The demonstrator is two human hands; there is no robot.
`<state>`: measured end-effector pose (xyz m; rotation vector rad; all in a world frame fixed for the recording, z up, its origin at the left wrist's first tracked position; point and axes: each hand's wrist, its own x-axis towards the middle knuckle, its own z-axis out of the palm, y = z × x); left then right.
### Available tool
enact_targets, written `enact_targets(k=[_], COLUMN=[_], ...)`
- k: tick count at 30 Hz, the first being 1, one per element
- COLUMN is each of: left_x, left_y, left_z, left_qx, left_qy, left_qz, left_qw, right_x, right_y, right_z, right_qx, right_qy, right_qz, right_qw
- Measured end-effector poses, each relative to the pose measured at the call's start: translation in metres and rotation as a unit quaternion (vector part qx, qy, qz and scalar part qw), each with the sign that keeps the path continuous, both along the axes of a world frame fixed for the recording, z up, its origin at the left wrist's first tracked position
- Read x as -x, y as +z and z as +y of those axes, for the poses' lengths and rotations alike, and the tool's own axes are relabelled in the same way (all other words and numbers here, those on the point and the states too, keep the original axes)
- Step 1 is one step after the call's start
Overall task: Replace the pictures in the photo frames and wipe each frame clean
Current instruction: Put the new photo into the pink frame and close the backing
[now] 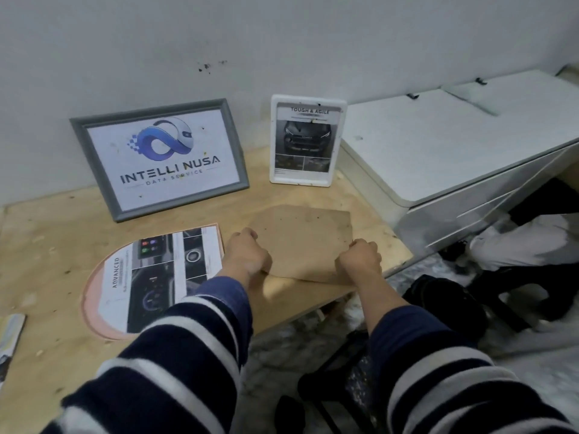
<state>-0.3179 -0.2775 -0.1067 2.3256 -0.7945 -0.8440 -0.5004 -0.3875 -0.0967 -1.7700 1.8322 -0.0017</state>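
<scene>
A brown backing board (305, 239) lies at the table's near right edge, tilted slightly up. My left hand (247, 253) grips its left edge and my right hand (360, 260) grips its right corner. To the left, a pink arch-shaped frame (91, 296) lies flat with an "ADVANCED" car picture (159, 277) on top. A grey frame (156, 158) with a logo print leans on the wall. A white frame (305, 140) holding a "TOUGH & AGILE" car picture stands beside it.
The wooden table (47, 245) ends just right of my hands. A white cabinet (438, 145) stands at the right. Dark bags and a white bundle (517, 245) lie on the floor below. A printed sheet (9, 339) pokes in at the left edge.
</scene>
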Motion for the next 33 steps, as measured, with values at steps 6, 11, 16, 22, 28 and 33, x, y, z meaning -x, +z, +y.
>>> enact_targets(k=[6,11,16,22,28,33], left_x=[0.016,0.014,0.004,-0.021,-0.057,-0.081], left_y=[-0.009,-0.004,0.007,0.018,0.03,0.025], left_z=[-0.024,-0.029,-0.024,0.016,0.085,0.145], left_qx=[-0.045,-0.035,-0.025,-0.044,-0.035,0.011], left_qy=[0.053,0.145,0.19,0.22,0.272,0.289], left_qz=[-0.031,-0.049,-0.062,-0.095,-0.12,-0.092], left_qw=[0.997,0.988,0.979,0.97,0.954,0.953], right_x=[0.003,0.002,-0.003,-0.039,-0.095,-0.13], right_y=[-0.013,-0.015,-0.001,0.017,0.022,0.025], right_z=[-0.017,-0.024,-0.03,-0.006,0.04,0.083], right_qx=[-0.011,-0.023,-0.068,-0.094,-0.11,-0.115], right_qy=[-0.019,-0.11,-0.147,-0.138,-0.059,-0.039], right_qz=[-0.037,-0.096,-0.209,-0.309,-0.328,-0.342], right_qw=[0.999,0.989,0.964,0.936,0.937,0.932])
